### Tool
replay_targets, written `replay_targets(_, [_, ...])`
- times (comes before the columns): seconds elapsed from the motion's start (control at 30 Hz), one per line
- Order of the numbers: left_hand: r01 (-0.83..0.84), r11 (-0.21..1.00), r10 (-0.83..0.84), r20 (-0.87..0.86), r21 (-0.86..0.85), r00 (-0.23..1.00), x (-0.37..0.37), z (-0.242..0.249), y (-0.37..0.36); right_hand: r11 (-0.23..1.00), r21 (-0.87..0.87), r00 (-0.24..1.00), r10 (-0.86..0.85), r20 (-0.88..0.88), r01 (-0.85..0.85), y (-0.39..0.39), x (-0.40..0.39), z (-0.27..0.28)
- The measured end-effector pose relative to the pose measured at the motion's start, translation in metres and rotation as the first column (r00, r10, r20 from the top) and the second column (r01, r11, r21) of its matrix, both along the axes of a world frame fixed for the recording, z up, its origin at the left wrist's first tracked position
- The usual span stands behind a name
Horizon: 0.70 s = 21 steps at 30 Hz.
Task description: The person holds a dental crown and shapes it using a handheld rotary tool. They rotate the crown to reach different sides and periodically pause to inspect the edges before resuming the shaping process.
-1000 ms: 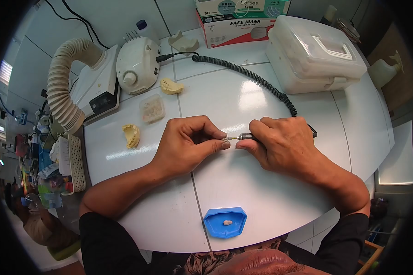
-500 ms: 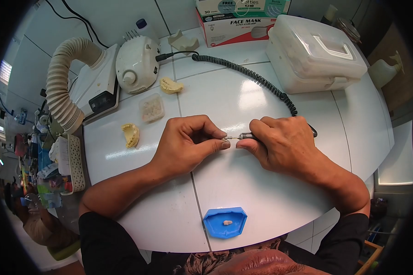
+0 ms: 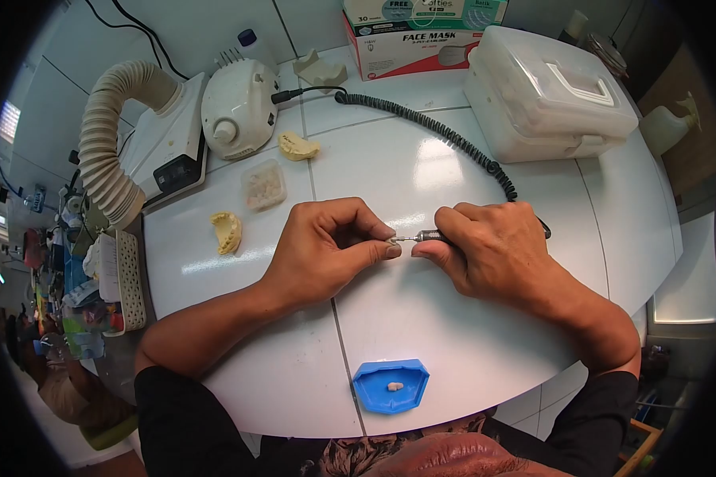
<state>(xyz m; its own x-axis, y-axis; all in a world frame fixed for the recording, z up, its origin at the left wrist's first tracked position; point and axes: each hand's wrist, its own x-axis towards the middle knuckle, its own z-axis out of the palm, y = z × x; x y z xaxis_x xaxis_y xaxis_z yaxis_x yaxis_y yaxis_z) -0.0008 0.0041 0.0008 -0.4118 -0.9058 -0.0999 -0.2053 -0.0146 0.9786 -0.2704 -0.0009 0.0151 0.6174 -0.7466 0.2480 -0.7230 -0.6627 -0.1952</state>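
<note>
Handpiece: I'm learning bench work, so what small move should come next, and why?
Perhaps the left hand could turn the small piece slightly, offering another side: it's pinched close to the bit, whose handpiece the right hand holds. Contact is too fine to tell.

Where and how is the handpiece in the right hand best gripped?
The handpiece, by its barrel, probably from the right, as the right hand holds it: its thin bit points left, toward the left hand, so that end is best left free.

- I see a white bench with dark seams.
- On it I have two yellowish casts.
- I also spot a blue tray, clear tub, lidded case.
</note>
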Motion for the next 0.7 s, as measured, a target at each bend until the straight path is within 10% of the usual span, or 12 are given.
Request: replay_targets(0.7, [0.001,1.000,-0.001,-0.016,-0.003,1.000,-0.0002,-0.0016,0.0007,1.000,0.015,1.000,0.010,-0.003,-0.010,-0.0007,-0.0007,0.0000])
